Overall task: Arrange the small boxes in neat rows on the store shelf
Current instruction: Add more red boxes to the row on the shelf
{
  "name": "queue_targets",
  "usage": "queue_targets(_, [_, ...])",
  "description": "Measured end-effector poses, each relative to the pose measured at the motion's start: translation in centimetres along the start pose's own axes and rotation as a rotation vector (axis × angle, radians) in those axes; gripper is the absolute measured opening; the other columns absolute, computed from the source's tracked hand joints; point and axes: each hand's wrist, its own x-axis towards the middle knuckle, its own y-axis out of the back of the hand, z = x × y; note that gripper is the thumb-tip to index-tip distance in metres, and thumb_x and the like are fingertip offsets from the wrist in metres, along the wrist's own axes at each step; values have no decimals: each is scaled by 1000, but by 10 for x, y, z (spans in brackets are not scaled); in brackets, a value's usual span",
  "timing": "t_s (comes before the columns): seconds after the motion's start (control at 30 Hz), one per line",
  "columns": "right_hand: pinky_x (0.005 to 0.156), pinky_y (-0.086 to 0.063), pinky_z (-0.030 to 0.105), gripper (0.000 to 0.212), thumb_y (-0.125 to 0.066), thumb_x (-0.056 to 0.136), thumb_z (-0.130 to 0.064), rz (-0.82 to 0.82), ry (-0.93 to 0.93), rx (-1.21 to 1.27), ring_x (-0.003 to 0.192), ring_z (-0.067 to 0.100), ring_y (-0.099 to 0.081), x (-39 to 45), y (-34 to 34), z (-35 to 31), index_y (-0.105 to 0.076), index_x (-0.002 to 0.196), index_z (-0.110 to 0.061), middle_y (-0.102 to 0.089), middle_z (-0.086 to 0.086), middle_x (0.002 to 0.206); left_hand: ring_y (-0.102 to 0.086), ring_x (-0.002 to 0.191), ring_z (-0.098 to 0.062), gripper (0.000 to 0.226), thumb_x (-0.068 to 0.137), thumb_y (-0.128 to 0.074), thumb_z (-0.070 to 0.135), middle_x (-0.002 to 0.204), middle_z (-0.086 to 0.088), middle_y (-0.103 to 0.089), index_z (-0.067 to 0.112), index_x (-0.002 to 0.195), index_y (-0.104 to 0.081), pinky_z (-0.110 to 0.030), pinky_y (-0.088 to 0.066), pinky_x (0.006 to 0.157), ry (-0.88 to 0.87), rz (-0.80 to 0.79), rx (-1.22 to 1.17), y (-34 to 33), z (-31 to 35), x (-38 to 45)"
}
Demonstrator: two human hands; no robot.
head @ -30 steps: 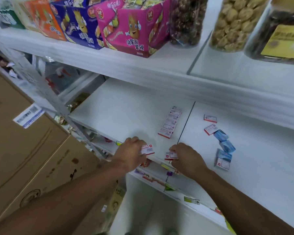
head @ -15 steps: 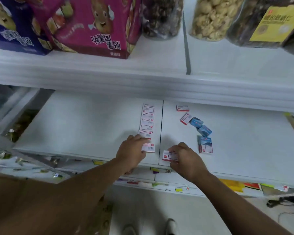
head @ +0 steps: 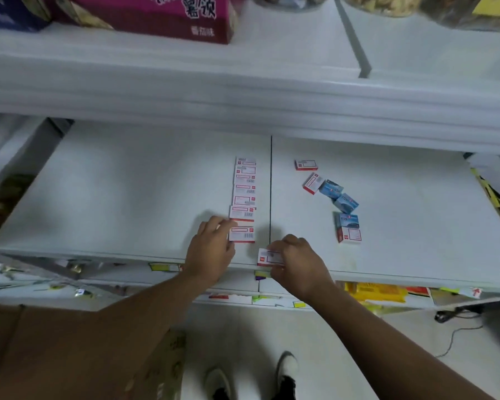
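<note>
1. Currently, head view: white shelf (head: 127,197) split by a dark seam (head: 271,192) running 12 to 6.
2. Just left of the seam: a column of small red-and-white boxes (head: 244,194) laid flat, end to end, running 12 to 6. Six touch or nearly touch; the nearest box (head: 242,235) sits at the 6 end with a slight gap.
3. Left hand (head: 211,249): fingers bent, tips on the left edge of that nearest box, at its 9 side. Box lies flat on the shelf; a full grip isn't visible, so call it touching.
4. Right hand (head: 299,264): at the shelf's front edge, just right of the seam, fingers closed around one held box (head: 267,257), which sticks out toward 9 from the hand.
5. Loose group at 2 o'clock from the right hand, well apart from the column: one red-and-white box (head: 306,164) alone at the far end, a tilted one (head: 313,183) touching a blue box (head: 331,188), a second blue box (head: 345,203), then a blue box (head: 347,221) against a red-and-white one (head: 349,235).
6. Upper shelf at 12: pink carton (head: 168,15), jars at the top edge, cropped.
7. Bottom: cardboard box (head: 70,356) at 7, shoes at 6.
</note>
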Motion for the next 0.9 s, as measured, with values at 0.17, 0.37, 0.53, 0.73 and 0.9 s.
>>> queue_targets(0.17, [102, -54, 39, 49, -73, 92, -32, -8, 61, -55, 123, 20, -49, 23, -13, -25, -63, 140, -27, -60, -4, 137, -52, 131, -21, 37, 103, -63, 20, 147, -2, -56, 21, 140, -64, -34, -49, 104, 179, 40, -108, 7, -12, -43])
queue_targets(0.37, [100, -51, 41, 40, -70, 90, -28, 64, 137, -160, 120, 24, -49, 53, -47, -36, -71, 129, -24, -68, -3, 132, -51, 128, -22, 34, 100, -68, 22, 142, -3, -57, 19, 134, -65, -42, -55, 102, 213, 58, -128, 0, -31, -69])
queue_targets(0.53, [97, -58, 43, 32, -75, 87, -10, 211, 143, -73, 117, 29, -55, 49, -73, -32, -77, 119, -17, -64, 3, 132, -51, 124, -21, 39, 92, -75, 14, 138, -1, -58, 21, 130, -66, -31, -49, 96, 220, 105, -162, -6, -32, -72])
queue_targets(0.73, [88, -63, 35, 24, -66, 96, -37, 281, -188, 562, 107, 9, -66, 24, -80, -30, -59, 115, -50, -60, -21, 120, -58, 124, -15, 37, 102, -67, 16, 140, 7, -59, 28, 136, -61, -31, -53, 102, 445, 84, -512, -11, 0, -60])
queue_targets(0.9, [77, -53, 7, 25, -52, 109, -20, 237, -334, 1090, 101, -18, -62, 11, -72, -43, -53, 130, -34, -63, -25, 115, -64, 122, -9, 30, 115, -48, 30, 135, 16, -65, 29, 142, -58, -11, -52, 92, 667, 120, -836, -13, 39, -41])
